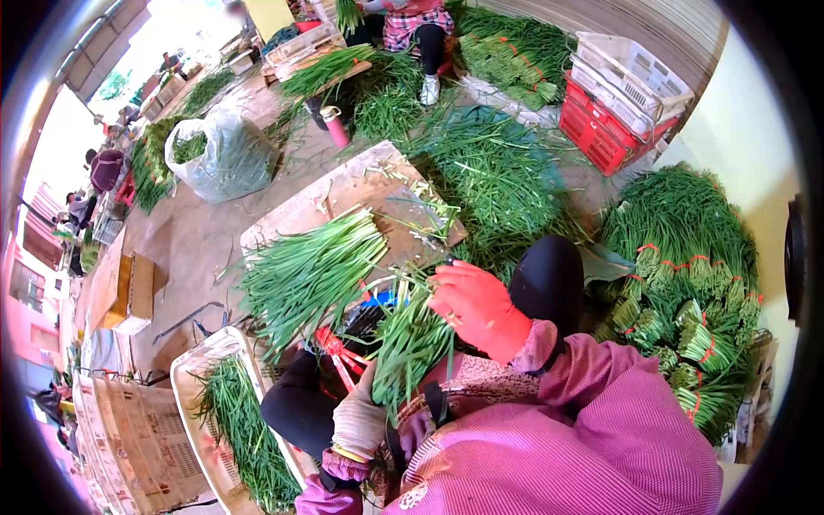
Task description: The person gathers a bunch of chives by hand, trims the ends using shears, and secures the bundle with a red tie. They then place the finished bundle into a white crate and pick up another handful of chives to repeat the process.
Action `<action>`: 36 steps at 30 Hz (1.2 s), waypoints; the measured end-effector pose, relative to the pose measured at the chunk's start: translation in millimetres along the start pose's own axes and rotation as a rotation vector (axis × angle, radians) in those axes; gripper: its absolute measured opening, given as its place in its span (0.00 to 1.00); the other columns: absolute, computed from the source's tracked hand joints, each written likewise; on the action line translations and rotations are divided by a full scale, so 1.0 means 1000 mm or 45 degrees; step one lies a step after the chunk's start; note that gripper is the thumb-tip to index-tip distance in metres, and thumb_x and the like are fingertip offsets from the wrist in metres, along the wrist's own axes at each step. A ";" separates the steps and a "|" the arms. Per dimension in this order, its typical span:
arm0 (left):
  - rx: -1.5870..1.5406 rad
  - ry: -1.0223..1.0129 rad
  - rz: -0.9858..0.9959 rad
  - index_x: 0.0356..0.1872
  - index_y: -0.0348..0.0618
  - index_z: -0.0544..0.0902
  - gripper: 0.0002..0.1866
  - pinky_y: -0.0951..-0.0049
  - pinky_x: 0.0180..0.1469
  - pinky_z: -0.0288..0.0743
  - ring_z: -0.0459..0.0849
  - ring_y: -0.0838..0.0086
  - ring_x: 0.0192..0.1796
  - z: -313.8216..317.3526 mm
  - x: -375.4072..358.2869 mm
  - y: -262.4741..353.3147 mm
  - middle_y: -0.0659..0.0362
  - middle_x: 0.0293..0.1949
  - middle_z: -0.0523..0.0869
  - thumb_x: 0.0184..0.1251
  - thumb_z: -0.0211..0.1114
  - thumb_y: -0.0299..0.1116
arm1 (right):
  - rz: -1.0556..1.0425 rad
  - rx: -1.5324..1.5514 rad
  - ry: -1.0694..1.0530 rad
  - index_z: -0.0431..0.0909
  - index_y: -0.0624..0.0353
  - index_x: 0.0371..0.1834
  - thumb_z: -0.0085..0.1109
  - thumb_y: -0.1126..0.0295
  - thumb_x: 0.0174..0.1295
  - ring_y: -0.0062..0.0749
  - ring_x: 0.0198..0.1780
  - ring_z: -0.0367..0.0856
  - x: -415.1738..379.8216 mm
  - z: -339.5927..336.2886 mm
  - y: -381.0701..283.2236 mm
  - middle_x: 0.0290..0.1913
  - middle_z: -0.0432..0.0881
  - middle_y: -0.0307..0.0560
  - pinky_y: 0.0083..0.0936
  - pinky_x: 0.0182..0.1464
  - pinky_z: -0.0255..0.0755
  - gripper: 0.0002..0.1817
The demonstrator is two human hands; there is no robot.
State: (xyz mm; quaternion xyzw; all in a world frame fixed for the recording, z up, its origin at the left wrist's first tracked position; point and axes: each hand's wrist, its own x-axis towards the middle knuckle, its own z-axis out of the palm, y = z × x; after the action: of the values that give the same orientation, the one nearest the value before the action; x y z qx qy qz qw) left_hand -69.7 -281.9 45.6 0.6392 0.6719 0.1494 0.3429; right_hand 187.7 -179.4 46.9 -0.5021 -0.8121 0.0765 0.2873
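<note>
My left hand, in a pale knit glove, is closed round the lower side of a bunch of garlic chives held above my lap. At the stem end of that bunch, my right hand in an orange-red rubber glove has its fingers bent against the stems. A small dark tip shows by its fingers; what it is I cannot make out. A larger pile of garlic chives lies on the wooden board in front of me, among loose trimmings. Red ties hang beside my left knee.
Tied bundles are heaped on the right by the wall. Loose greens cover the floor ahead. A filled crate stands at left, stacked baskets at upper right. A plastic bag and pink bottle stand near another person.
</note>
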 end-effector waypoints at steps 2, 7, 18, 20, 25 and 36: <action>-0.188 -0.013 0.039 0.68 0.43 0.71 0.34 0.74 0.49 0.79 0.87 0.69 0.48 -0.007 -0.004 0.005 0.52 0.49 0.87 0.58 0.72 0.27 | 0.035 0.083 0.123 0.82 0.57 0.39 0.61 0.64 0.62 0.45 0.46 0.83 -0.001 -0.001 0.021 0.43 0.85 0.45 0.36 0.51 0.77 0.09; 0.055 0.106 0.144 0.71 0.56 0.67 0.37 0.61 0.42 0.80 0.86 0.52 0.44 -0.009 -0.011 -0.016 0.46 0.47 0.85 0.59 0.70 0.38 | 0.590 1.138 0.219 0.82 0.60 0.40 0.59 0.62 0.69 0.32 0.42 0.85 0.008 -0.024 0.056 0.40 0.87 0.43 0.27 0.46 0.77 0.12; 0.767 0.332 0.289 0.70 0.60 0.68 0.42 0.58 0.31 0.76 0.83 0.58 0.31 -0.023 -0.011 0.005 0.55 0.33 0.81 0.48 0.74 0.35 | 0.201 0.394 0.164 0.78 0.56 0.37 0.65 0.59 0.61 0.43 0.43 0.81 0.003 -0.005 -0.022 0.39 0.83 0.45 0.35 0.46 0.75 0.12; 0.775 0.378 0.301 0.70 0.60 0.68 0.43 0.57 0.32 0.76 0.83 0.59 0.31 -0.023 -0.012 0.002 0.56 0.33 0.81 0.47 0.73 0.34 | 0.127 0.535 0.111 0.80 0.55 0.34 0.62 0.65 0.63 0.44 0.42 0.81 -0.001 -0.022 -0.013 0.38 0.83 0.46 0.36 0.46 0.74 0.06; 0.818 0.518 0.385 0.67 0.56 0.71 0.38 0.59 0.32 0.75 0.82 0.60 0.32 -0.028 -0.017 -0.014 0.57 0.35 0.82 0.48 0.70 0.30 | 0.204 0.722 0.321 0.81 0.62 0.41 0.52 0.71 0.70 0.37 0.45 0.82 0.005 -0.044 0.049 0.40 0.84 0.48 0.33 0.49 0.76 0.08; 1.000 0.513 0.575 0.63 0.53 0.74 0.35 0.59 0.39 0.74 0.81 0.60 0.37 -0.046 -0.018 -0.011 0.57 0.42 0.82 0.47 0.66 0.27 | 0.290 1.520 -0.126 0.78 0.68 0.38 0.45 0.68 0.76 0.30 0.42 0.84 0.015 -0.078 0.015 0.39 0.84 0.49 0.28 0.48 0.77 0.15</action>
State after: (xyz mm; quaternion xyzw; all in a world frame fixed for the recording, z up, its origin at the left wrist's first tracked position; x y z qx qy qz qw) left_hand -108.8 -289.8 76.3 0.8081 0.5752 0.0761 -0.1014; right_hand 236.7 -172.1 110.3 -0.3339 -0.5826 0.5719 0.4711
